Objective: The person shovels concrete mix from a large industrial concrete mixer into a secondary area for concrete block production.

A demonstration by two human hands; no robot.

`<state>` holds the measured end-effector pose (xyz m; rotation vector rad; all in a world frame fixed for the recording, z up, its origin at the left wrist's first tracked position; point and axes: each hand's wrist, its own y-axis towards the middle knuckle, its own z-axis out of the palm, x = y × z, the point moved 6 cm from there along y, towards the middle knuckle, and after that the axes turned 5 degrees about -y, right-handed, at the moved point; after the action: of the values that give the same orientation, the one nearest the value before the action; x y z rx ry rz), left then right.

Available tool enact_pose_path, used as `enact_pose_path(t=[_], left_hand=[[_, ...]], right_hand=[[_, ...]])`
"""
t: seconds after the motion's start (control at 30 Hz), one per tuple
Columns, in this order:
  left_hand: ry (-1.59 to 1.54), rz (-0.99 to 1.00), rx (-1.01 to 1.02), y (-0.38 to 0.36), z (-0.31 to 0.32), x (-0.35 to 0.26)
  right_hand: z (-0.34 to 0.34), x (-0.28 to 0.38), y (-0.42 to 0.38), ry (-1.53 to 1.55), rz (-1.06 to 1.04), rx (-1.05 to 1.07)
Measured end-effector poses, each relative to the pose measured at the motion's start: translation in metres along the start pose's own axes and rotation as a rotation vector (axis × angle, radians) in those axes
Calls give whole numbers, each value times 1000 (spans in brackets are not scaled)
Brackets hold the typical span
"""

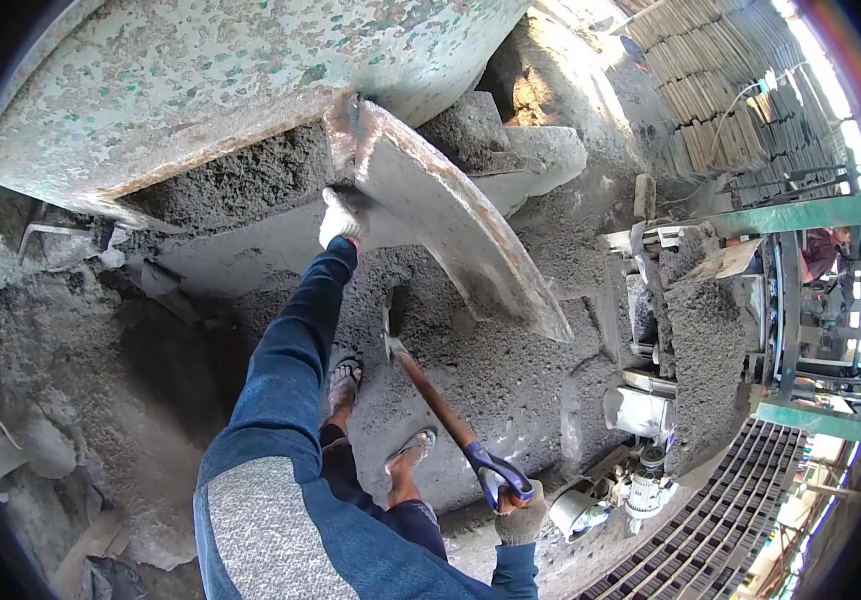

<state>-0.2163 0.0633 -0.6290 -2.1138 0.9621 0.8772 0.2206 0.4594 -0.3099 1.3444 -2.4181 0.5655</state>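
Observation:
My left hand (343, 216), in a whitish glove, is closed at the lower edge of a curved metal door (450, 215), which stands swung out from a large speckled drum (250, 70). Grey crumbly material (240, 180) shows in the drum's opening. My right hand (520, 515), in a grey glove, is wrapped round the blue handle of a shovel (435, 400). The shovel's blade points down at the grey material on the floor, left of the door's lower end.
Motor-like machinery (647, 490) and a trough of grey material (705, 350) stand at the right. Rows of dark blocks (695, 525) lie lower right. Flat boards (720, 80) are stacked upper right. A person (820, 255) is partly visible beyond a green beam (800, 215).

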Motion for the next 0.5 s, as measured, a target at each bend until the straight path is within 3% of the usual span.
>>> enact_pose_path(t=[0.1,0.2,0.27,0.37,0.4,0.5], left_hand=[[-262,374,222,10,19,1],[-320,439,-3,20,1,17],[-535,373,7,14,-10,12],[-1554,-676,569,4,25,11],[-1472,-671,676,37,59,59],[143,342,342,-13,-35,-13]], right_hand=[[1,-2,-3,-15,-8,-3],[1,-2,-5,14,-7,-1],[4,-1,-5,43,-2,-5],[5,4,3,51,-25,5],[4,6,5,59,-24,7],[3,15,13,52,-1,62]])
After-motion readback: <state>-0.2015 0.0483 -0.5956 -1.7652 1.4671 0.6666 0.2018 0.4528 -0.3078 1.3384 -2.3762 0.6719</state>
